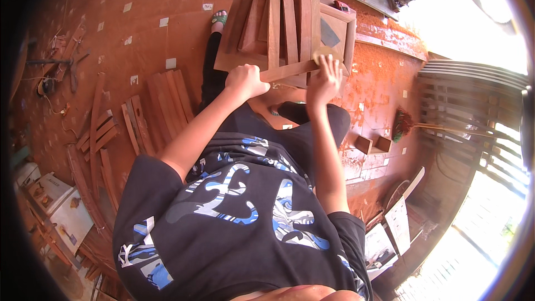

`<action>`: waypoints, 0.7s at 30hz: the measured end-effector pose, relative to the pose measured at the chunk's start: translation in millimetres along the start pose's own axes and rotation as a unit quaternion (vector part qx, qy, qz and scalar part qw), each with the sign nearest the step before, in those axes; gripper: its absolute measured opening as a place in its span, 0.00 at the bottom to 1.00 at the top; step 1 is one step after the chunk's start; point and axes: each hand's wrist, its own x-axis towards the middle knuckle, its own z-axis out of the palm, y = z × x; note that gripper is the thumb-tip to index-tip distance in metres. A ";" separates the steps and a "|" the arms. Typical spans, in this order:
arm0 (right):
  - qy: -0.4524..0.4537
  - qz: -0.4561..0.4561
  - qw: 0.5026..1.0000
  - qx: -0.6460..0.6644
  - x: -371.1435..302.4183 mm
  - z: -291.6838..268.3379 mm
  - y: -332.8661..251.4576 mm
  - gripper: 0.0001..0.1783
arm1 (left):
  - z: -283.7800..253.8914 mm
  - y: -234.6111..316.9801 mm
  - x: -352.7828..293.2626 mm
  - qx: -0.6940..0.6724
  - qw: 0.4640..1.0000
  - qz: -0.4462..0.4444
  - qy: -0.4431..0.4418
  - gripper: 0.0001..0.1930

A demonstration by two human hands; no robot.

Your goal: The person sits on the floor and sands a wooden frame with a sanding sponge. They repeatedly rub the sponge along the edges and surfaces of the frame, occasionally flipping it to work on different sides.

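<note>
Brown wooden strip [290, 71] and tan disc [319, 53]

The left forearm [203, 128] slants inward and away from the body, its elbow bent and held out to the side. The left hand [245, 82] is curled into a fist, knuckles up, the wrist nearly in line with the forearm. The right forearm [327, 153] runs almost straight ahead — a slight lean inward — to the right hand [325, 81], back upward, its fingers [330, 62] long and slightly parted, pointing away; its palm is hidden. Both hands sit roughly level, apart. The right knee [340, 120] is bent outward.
</note>
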 end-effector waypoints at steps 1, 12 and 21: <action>-0.029 -0.021 0.999 0.030 -6.6 -4.5 -17.6 0.23 | 1.5 -1.8 -1.6 -0.007 1.000 -0.003 0.001 0.21; -0.031 0.082 0.992 0.090 12.0 -9.4 31.9 0.23 | 0.9 -4.7 -2.1 -0.024 1.000 0.002 0.006 0.21; -0.177 -0.204 0.958 0.100 -44.3 -33.2 -44.0 0.29 | 4.2 -6.1 -0.7 -0.033 0.999 -0.025 -0.020 0.21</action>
